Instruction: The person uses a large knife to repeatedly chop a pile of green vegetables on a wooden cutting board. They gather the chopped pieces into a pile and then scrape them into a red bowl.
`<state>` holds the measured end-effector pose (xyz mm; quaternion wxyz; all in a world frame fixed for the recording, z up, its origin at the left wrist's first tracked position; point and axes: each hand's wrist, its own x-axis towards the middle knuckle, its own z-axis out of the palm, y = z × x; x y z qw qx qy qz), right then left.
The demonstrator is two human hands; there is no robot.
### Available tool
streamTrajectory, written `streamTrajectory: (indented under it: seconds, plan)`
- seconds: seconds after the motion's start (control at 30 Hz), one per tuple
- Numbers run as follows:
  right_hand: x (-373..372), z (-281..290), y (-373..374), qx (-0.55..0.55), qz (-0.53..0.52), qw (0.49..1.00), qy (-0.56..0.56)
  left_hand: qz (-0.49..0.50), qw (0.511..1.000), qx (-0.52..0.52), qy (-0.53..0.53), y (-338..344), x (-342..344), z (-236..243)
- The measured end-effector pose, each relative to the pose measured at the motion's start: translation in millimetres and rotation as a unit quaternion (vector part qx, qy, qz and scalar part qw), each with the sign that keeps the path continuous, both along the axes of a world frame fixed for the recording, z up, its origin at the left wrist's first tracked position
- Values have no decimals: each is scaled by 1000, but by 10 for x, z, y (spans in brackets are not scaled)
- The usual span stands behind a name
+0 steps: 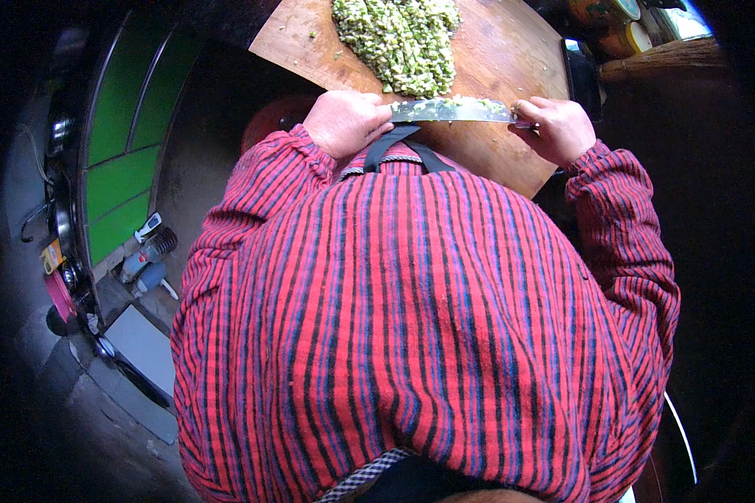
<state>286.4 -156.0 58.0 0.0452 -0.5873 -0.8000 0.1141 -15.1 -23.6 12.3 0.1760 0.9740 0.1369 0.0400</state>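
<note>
One person's two bare hands hold one knife [453, 111] level between them, flecked with green bits. The right hand [558, 130] has its fingers curled closed around the handle; the left hand [346, 121] pinches the tip end of the blade, fingers nearly together. Just beyond the fingers of both hands, nearer the left ones, one heap of finely chopped green vegetable [403, 42] sits on one wooden board [512, 50], which also runs beneath the blade. Far left of the fingers is one small yellow packet [52, 256], its print too small to read.
</note>
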Motion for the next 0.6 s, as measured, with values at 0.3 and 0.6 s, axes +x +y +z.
streamTrajectory:
  seconds: [0.3, 0.6]
  plan:
    - [289, -339, 183, -54, 27, 998, 9, -45, 997, -65, 11, -42, 146, -46]
    - [185, -84, 250, -32, -20, 999, -16, -6, 1000, -15, -3, -56, 87, 36]
